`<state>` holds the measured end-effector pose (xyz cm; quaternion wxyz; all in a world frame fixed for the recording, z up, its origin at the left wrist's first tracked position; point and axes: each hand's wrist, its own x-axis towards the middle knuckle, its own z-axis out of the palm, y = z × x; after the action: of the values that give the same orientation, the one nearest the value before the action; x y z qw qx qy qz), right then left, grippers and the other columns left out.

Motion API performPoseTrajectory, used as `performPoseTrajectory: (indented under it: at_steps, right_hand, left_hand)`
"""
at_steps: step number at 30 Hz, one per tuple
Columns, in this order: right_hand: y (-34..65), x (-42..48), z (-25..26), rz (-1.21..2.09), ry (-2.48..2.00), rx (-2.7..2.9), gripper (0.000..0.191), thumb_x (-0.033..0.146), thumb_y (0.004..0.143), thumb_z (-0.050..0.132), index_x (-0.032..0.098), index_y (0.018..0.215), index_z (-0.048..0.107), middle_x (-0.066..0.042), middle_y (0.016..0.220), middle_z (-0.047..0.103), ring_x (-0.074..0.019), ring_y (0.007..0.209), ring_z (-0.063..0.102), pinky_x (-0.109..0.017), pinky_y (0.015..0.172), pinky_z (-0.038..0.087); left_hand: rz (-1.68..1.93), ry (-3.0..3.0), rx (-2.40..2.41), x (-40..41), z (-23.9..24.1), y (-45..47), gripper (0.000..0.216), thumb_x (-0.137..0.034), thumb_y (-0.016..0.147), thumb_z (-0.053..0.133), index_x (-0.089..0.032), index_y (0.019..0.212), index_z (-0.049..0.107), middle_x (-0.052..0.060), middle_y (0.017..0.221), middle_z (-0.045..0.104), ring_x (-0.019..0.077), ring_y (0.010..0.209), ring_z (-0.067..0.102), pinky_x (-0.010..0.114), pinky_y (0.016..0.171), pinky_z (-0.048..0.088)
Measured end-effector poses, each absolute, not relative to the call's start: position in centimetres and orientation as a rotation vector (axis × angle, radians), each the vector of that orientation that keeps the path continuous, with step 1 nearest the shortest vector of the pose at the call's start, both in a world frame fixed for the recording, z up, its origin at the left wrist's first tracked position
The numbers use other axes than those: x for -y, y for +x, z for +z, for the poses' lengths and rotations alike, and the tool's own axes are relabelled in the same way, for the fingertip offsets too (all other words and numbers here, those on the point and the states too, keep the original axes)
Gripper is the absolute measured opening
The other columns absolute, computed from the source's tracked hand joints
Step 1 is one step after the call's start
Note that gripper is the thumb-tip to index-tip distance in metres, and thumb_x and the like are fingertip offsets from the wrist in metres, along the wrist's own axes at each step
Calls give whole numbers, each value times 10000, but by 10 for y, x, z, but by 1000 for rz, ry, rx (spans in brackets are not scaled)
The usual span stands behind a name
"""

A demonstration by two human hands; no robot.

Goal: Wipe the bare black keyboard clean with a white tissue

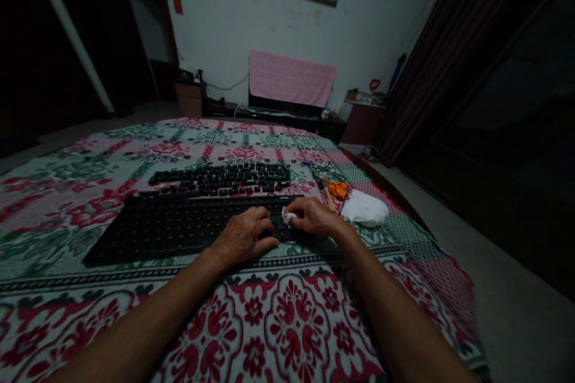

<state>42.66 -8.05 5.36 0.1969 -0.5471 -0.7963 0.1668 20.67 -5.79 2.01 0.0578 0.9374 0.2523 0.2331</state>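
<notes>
A black keyboard base (171, 227) with its keys removed lies across a patterned bed cover. My left hand (245, 238) rests on its right part with curled fingers pressing down on it. My right hand (312, 216) is beside it, pinched on a small white wad of cloth or tissue (287, 216) held against the base. Behind the base a batch of loose black keycaps (224, 178) is laid out in rows on the cover.
A white crumpled cloth (365, 208) and an orange object (338, 189) lie right of the keyboard, with a cable coil (326, 173) behind. The bed edge (431, 263) drops to the floor on the right. A pink-covered unit (291, 79) stands against the far wall.
</notes>
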Motion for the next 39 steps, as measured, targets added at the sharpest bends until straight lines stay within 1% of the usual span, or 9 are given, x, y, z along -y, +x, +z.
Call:
performPoseTrajectory:
  at_steps: [2,9,11,16,21,24,30,34,39]
  right_hand:
    - [423,81,53,442,-1529,2261,230,210,730,515,138,873,681,-27,777,640,-93,632,524,-178,562,356]
    - [424,83,53,446,-1742,2232,182,181,694,518,140,770,679,-8,629,610,-92,531,474,-195,481,298]
    - [424,81,51,369,-1712,2193,176,172,696,523,144,780,676,-14,670,621,-105,574,501,-200,517,326]
    - [415,72,41,54,-1560,2091,186,178,770,519,162,902,648,-44,842,612,-142,777,522,-235,711,379]
    - [403,67,33,-59,-1653,2111,178,131,793,483,164,906,617,-59,855,547,-160,806,484,-252,732,371]
    - [401,69,37,-45,-1746,2154,169,139,780,480,150,867,624,-63,813,541,-160,764,485,-249,697,361]
    - [406,79,56,100,-1739,2304,170,157,734,501,149,787,662,-66,777,608,-153,729,519,-230,637,348]
    - [410,86,63,296,-1733,2356,200,191,727,503,155,794,688,-51,731,638,-137,651,530,-212,563,342]
    - [412,87,64,382,-1687,2370,207,172,683,516,148,784,695,-35,718,648,-127,646,530,-194,554,347]
  left_hand:
    - [716,2837,-767,57,19,207,216,-408,794,545,-206,832,614,36,956,543,167,881,508,281,738,433]
    - [718,2838,-775,59,21,207,216,-407,787,551,-204,830,616,37,933,545,168,861,504,283,726,430]
    - [708,2842,-778,60,23,207,211,-401,789,550,-204,826,614,37,920,542,168,856,503,282,720,430]
    - [703,2839,-771,61,25,206,219,-403,796,538,-200,824,616,42,918,542,173,868,502,286,729,434]
    - [733,2843,-762,59,21,206,212,-396,790,547,-200,827,619,45,925,540,171,873,503,290,743,437]
    - [726,2851,-763,59,21,206,216,-399,793,543,-200,830,616,43,934,540,173,880,504,289,743,437]
    - [717,2842,-763,60,23,206,212,-399,794,544,-201,830,610,40,936,541,168,875,507,279,728,435]
    - [727,2832,-760,60,23,206,210,-397,787,553,-199,817,617,41,919,543,167,857,506,283,717,434]
    - [711,2837,-776,61,25,206,226,-408,800,535,-198,830,614,42,929,543,169,863,504,281,713,436]
